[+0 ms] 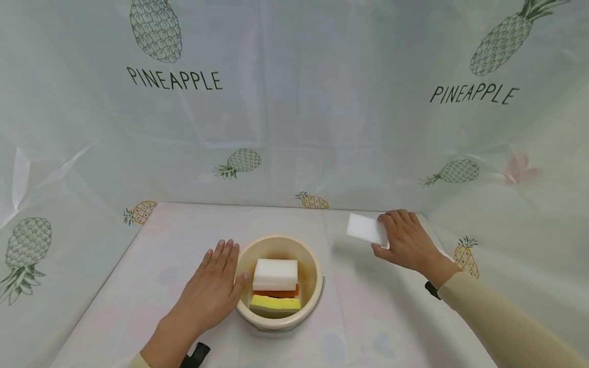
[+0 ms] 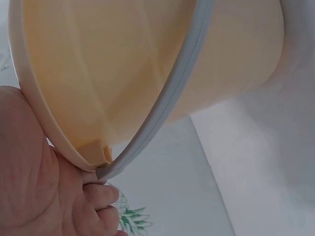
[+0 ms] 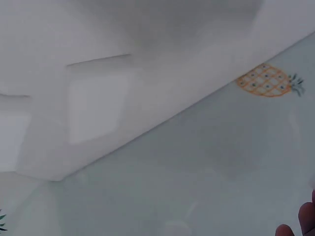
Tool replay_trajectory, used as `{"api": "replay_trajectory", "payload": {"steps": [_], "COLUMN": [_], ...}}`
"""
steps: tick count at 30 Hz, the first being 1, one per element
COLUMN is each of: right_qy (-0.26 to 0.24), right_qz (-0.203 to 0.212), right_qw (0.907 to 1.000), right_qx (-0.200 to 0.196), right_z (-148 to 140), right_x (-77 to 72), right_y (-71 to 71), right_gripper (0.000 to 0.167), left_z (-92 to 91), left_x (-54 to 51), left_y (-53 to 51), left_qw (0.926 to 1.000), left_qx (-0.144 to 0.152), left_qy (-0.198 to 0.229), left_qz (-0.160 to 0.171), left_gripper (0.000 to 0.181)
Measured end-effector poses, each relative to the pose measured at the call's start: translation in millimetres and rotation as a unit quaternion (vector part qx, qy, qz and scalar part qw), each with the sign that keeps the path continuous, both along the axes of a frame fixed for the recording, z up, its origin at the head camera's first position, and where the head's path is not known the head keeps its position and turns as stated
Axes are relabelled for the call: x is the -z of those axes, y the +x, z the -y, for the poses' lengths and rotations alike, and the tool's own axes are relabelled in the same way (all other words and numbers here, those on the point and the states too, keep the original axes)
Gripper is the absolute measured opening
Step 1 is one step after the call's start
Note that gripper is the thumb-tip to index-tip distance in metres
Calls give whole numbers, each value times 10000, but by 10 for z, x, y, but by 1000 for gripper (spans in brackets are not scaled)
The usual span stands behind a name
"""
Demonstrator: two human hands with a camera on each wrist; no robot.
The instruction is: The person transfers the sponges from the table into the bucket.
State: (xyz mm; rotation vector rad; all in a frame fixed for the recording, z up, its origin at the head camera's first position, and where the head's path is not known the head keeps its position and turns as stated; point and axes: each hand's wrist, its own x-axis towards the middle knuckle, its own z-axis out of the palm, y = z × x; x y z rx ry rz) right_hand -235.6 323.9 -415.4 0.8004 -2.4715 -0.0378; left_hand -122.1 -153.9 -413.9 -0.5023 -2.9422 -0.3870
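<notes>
A cream bucket (image 1: 316,255) stands upright on the table, with a white sponge block (image 1: 275,273), an orange piece (image 1: 277,294) and a yellow sponge (image 1: 275,303) inside. My left hand (image 1: 211,286) rests against the bucket's left rim, its fingers straight in the head view. In the left wrist view, that hand (image 2: 44,182) touches the rim where the grey handle (image 2: 167,93) joins it. To the right of the bucket, my right hand (image 1: 405,240) pinches another white sponge block (image 1: 363,228) above the table. Only fingertips (image 3: 306,216) show in the right wrist view.
Two pale rectangular shapes lie on the table in the right wrist view, one white rectangle (image 3: 96,103) and a second white rectangle (image 3: 12,140) at the left edge. A pineapple-printed sheet (image 1: 294,112) rises behind the white-covered table (image 1: 184,225) and along its sides.
</notes>
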Motion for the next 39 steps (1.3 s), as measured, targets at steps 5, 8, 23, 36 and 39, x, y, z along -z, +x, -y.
{"api": "replay_trajectory", "payload": {"steps": [5, 8, 23, 36, 39], "right_qy": [-228, -356, -804, -65, -19], "right_qz": [-180, -248, 592, 1013, 1044], "right_qw": [9992, 9981, 9909, 9900, 9901], "right_qx": [-278, -440, -907, -978, -943], "right_z": [419, 676, 1666, 1918, 1915], "right_x": [-179, -268, -377, -137, -126], "right_y": [63, 118, 406, 475, 473], "right_gripper": [61, 60, 53, 55, 56], "left_z": [-2, -2, -15, -17, -23], "left_x": [6, 5, -10, -7, 1], "left_y": [13, 19, 23, 33, 33], "left_qw": [10000, 9999, 10000, 10000, 10000], "left_qx": [-20, -31, -50, -59, -46], "left_qy": [-40, -57, -58, -22, -3], "left_qz": [-64, -95, -62, -70, -82], "left_gripper": [72, 71, 72, 71, 72]}}
